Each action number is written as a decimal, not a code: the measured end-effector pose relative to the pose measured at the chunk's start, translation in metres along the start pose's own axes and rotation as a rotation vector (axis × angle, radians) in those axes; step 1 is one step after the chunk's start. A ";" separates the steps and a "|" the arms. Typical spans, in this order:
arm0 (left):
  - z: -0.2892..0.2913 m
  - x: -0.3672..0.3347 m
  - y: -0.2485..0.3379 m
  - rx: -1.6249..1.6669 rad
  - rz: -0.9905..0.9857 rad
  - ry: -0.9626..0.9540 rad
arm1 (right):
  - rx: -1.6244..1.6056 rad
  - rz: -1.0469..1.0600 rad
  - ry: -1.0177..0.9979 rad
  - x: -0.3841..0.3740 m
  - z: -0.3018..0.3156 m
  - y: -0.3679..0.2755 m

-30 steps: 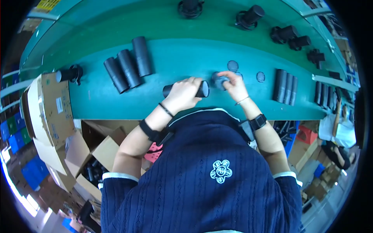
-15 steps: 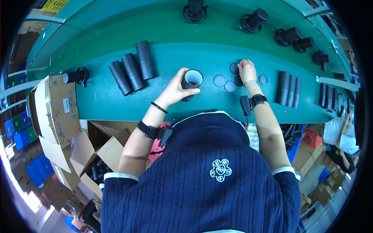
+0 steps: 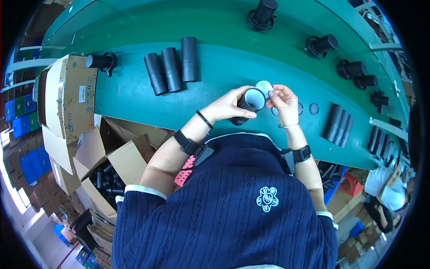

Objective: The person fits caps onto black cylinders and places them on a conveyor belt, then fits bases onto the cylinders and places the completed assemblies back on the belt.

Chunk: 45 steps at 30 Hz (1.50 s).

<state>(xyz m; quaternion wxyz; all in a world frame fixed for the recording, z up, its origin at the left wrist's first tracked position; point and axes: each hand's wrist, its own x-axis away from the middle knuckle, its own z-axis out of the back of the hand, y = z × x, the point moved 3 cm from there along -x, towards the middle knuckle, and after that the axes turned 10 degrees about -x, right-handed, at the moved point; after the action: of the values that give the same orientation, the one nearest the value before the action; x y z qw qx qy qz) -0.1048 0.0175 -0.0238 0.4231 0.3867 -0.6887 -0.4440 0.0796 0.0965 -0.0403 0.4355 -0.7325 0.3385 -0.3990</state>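
Observation:
My left hand (image 3: pixel 230 105) is wrapped round a black cylindrical tube (image 3: pixel 244 103). The tube's pale, open end faces up toward me. Right beside that end, my right hand (image 3: pixel 285 104) pinches a thin round disc (image 3: pixel 264 86), whitish with a dark rim, between thumb and fingers. The disc stands tilted just past the tube's mouth; whether they touch, I cannot tell. More round discs lie on the green worktop beyond and beside my right hand, partly covered by it; one dark disc (image 3: pixel 314 109) lies apart on the right.
Three black tubes (image 3: pixel 171 69) lie at the left of the worktop, and another group (image 3: pixel 338 125) lies at the right. Several black holders with cylinders (image 3: pixel 321 45) stand along the back. Cardboard boxes (image 3: pixel 76 101) flank the left edge. Another person (image 3: pixel 380 197) is at far right.
My right hand has lifted a disc from the worktop and brought it left to the tube. My left hand keeps the tube. The whole view has shifted and turned slightly.

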 end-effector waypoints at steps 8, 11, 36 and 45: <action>0.003 0.010 -0.005 -0.027 0.043 -0.082 | -0.532 -0.384 -0.442 0.011 -0.015 -0.006; 0.001 0.009 -0.006 -0.008 0.030 -0.102 | -0.592 -0.385 -0.462 0.014 -0.019 -0.008; -0.007 0.007 -0.018 -0.665 -0.290 0.149 | 0.889 0.392 -0.343 0.032 -0.054 -0.052; -0.006 0.006 -0.024 -0.697 -0.265 0.174 | 1.046 0.386 -0.294 0.037 -0.069 -0.057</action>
<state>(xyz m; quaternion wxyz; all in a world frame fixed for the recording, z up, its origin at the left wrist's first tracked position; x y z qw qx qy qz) -0.0973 0.0032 -0.0434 0.5252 0.3416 -0.4019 -0.6678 0.0446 0.0624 0.0432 0.8472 -0.3924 0.1597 -0.3205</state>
